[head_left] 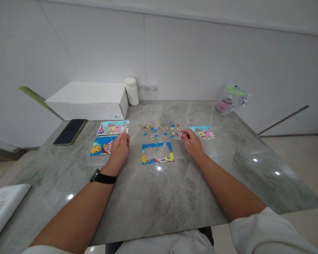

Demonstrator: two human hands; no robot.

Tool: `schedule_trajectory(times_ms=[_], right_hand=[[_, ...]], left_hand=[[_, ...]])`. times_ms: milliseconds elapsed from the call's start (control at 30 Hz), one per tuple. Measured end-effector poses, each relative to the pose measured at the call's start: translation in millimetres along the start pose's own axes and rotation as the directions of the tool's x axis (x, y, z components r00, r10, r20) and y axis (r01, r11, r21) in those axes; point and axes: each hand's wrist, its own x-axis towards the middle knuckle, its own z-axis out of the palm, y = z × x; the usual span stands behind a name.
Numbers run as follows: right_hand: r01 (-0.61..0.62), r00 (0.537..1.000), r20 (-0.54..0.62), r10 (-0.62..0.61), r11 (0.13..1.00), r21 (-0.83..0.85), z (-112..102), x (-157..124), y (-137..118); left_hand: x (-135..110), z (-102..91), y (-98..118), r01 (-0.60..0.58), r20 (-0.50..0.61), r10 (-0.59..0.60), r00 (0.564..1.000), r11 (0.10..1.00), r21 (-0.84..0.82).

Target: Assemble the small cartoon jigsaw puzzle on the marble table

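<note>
Many small loose jigsaw pieces (159,129) are scattered on the grey table, several of them blue, yellow or pink. In front of them lies a puzzle frame (171,146), with a cartoon border and the bare tabletop showing through its middle. My left hand (120,146) is curled closed, resting over the right edge of a blue cartoon card (102,145); no object shows in its fingers. My right hand (191,141) is beside the right end of the pieces, its index finger reaching toward them and apart from the thumb. Just behind it lies a cartoon picture card (207,133).
Another cartoon picture card (113,127) lies behind the blue one, near a phone (70,132). At the back stand a white box (87,100), a white bottle (131,91) and two clear jars (152,94). A bagged, green-lidded container (229,98) stands back right.
</note>
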Motion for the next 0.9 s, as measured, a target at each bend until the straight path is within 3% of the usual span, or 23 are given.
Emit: schedule_trajectory(times_ms=[200, 367, 500, 700, 800, 900], right_hand=[[-0.048, 0.982, -0.179, 0.061, 0.996, 0.077, 0.9, 3.4, 9.8], [-0.124, 0.972, -0.196, 0.127, 0.992, 0.025, 0.7, 7.5, 19.6], [-0.082, 0.981, -0.181, 0.073, 0.996, -0.042, 0.0, 8.4, 20.5], [0.051, 0.999, 0.02, -0.048, 0.966, -0.254, -4.7, 18.3, 11.1], [0.053, 0.986, 0.165, 0.015, 0.916, -0.398, -5.3, 34.4, 2.2], [0.083, 0.939, 0.324, 0.111, 0.845, -0.528, -4.7, 59.1, -7.4]], left_hand=[[-0.7, 1.0, 1.0, -0.043, 0.063, 0.051, 0.997, 0.993, -0.114], [1.9, 2.6, -0.9, -0.019, 0.053, 0.035, 0.998, 0.961, -0.275], [4.0, 3.0, -3.3, -0.03, 0.07, 0.047, 0.996, 0.971, -0.236], [4.5, 4.6, -7.3, -0.087, 0.117, 0.107, 0.987, 0.982, -0.166], [3.9, 5.2, -8.0, -0.095, 0.14, 0.114, 0.984, 0.986, -0.137], [3.2, 5.4, -7.1, -0.1, 0.154, 0.116, 0.981, 0.989, -0.109]])
